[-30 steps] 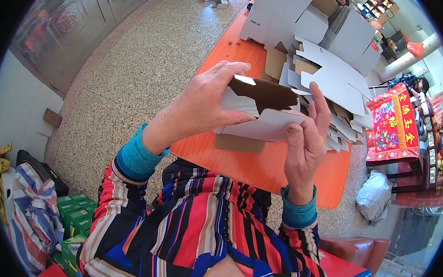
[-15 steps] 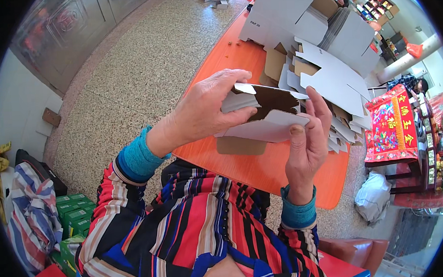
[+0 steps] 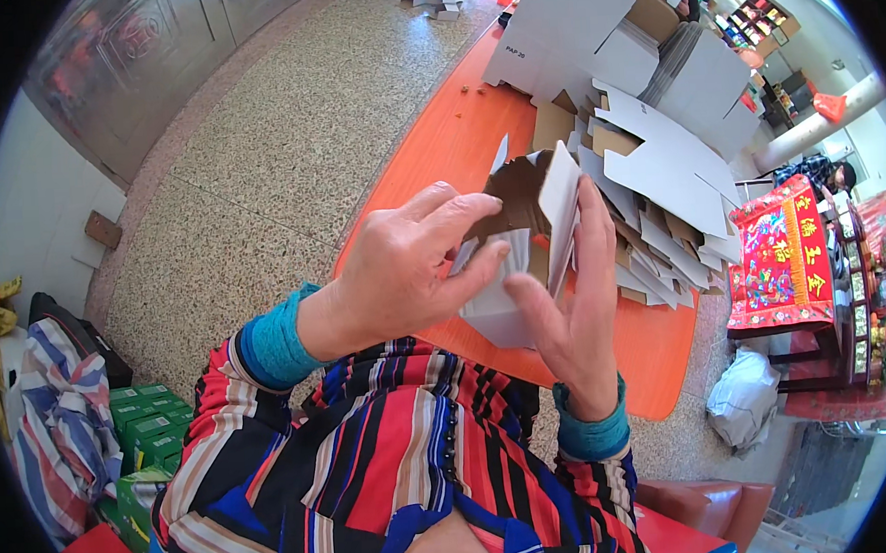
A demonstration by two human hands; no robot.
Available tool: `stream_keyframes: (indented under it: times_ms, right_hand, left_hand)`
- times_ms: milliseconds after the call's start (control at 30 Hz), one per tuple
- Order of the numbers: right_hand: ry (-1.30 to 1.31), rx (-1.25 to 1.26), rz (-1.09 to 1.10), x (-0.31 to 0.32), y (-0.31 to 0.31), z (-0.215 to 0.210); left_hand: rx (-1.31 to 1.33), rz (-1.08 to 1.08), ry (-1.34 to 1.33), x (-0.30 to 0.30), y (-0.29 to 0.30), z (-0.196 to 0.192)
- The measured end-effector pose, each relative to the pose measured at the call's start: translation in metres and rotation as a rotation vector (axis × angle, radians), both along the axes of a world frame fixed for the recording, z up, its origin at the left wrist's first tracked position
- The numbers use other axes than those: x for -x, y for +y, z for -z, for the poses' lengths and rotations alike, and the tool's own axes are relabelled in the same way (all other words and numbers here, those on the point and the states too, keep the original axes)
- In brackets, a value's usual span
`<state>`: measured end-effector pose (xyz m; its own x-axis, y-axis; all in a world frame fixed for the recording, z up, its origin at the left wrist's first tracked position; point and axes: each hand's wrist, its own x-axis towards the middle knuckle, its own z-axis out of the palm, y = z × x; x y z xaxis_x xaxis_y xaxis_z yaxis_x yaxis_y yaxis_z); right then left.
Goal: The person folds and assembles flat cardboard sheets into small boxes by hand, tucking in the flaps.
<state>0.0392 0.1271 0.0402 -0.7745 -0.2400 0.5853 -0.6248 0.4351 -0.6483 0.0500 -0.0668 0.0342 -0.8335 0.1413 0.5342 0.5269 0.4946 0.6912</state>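
A small cardboard box [image 3: 562, 192], white outside and brown inside, stands tilted with its open top toward me above the orange table. My right hand [image 3: 587, 314] grips its right side, fingers along the outer face and thumb at the near edge. My left hand [image 3: 407, 263] is at the box's left side, thumb and forefinger apart near the opening. A pale, ridged piece [image 3: 501, 291] shows between the two hands, partly blurred; whether the left fingertips touch it I cannot tell.
Flat white and brown cardboard blanks [image 3: 673, 179] lie piled on the orange table [image 3: 422, 167], right of the box. Large white cartons [image 3: 560, 30] stand at the far end. Green boxes [image 3: 152, 427] and a striped bag [image 3: 59, 407] are at lower left.
The box has turned from lying crosswise to pointing more upright, its flap now on the right. My left hand has loosened from the box's left end, and its fingers are spread.
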Motion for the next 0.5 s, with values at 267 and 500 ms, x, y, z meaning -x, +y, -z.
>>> stream_keyframes:
  times_ms: [267,500]
  right_hand:
    - [0.057,0.108,0.108,-0.001,0.005,-0.008]
    - [-0.179,0.276,0.109,0.02,0.003,0.007]
  left_hand:
    - [0.006,0.244,0.296,0.012,-0.011,-0.013]
    - [-0.071,0.131,0.332,0.047,-0.02,-0.006]
